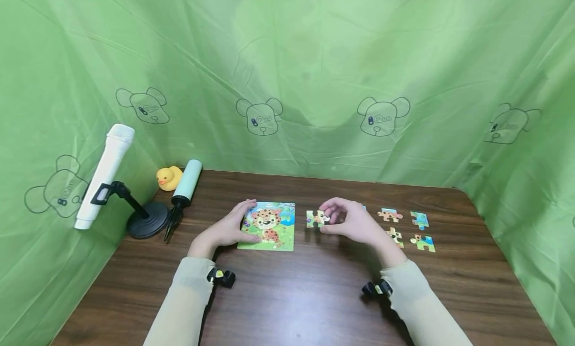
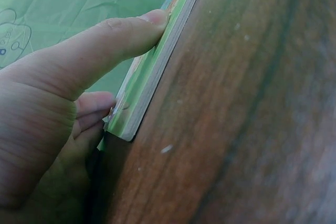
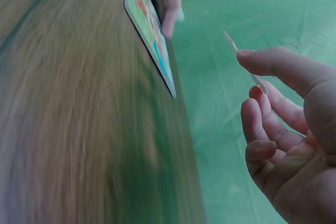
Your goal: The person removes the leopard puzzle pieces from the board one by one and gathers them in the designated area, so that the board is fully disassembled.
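Note:
My left hand (image 1: pixel 229 225) rests at the left side of a square picture puzzle board (image 1: pixel 287 238) showing a spotted leopard cub. In the left wrist view, the thumb (image 2: pixel 142 32) presses on the board's printed face, with the other fingers along its far side. The board lies flat on the table. My right hand (image 1: pixel 348 220) pinches a jigsaw piece (image 1: pixel 312 219) between thumb and fingertips, just right of the board. From the right wrist view this piece (image 3: pixel 231 40) appears edge-on, raised off the tabletop; its printed face is hidden there.
Several loose jigsaw pieces (image 1: pixel 420 219) lie right of my right hand, one partly hidden behind it. At the left stand a white microphone (image 1: pixel 105 171) on a black stand (image 1: pixel 148 220), a yellow rubber duck (image 1: pixel 168 178) and a mint-green cylinder (image 1: pixel 188 180). Green curtain (image 1: pixel 314 86) surrounds the wooden table (image 1: pixel 287 296).

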Tool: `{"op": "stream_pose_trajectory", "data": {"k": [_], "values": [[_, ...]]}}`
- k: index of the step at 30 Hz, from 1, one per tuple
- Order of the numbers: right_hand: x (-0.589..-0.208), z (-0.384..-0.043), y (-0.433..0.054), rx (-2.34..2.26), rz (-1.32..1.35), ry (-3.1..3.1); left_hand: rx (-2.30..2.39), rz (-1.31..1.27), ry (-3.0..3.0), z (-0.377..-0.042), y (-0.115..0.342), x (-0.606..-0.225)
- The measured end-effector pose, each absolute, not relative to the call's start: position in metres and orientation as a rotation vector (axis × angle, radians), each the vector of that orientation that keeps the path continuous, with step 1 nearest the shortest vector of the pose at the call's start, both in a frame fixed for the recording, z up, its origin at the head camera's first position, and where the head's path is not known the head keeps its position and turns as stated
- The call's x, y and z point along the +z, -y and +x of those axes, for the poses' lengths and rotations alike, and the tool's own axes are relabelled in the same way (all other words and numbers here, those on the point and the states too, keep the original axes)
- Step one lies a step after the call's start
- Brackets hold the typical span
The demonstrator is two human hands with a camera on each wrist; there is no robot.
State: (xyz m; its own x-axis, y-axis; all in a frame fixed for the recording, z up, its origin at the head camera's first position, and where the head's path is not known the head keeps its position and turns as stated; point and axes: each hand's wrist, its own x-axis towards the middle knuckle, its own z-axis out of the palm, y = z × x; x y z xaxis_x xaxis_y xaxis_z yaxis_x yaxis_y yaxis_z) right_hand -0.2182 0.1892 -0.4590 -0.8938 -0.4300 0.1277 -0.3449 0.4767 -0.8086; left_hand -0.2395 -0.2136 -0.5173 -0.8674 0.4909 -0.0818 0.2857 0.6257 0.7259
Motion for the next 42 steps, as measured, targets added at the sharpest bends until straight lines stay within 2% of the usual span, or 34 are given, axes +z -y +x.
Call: {"op": "stream_pose_trajectory", "data": {"k": [18,28,42], "values": [[-0.472,-0.199,-0.284,-1.220,-0.656,-2.724,1.084,0.619,-2.577,-0.236,0.217,-0.517],[-0.484,-0.202,-0.304,-1.154,-0.480,-2.707,1.090,0.640,-2.568,-0.239,0.215,-0.518],[-0.494,-0.206,-0.310,-1.022,-0.643,-2.753,1.087,0.643,-2.569,-0.239,0.215,-0.519]]}}
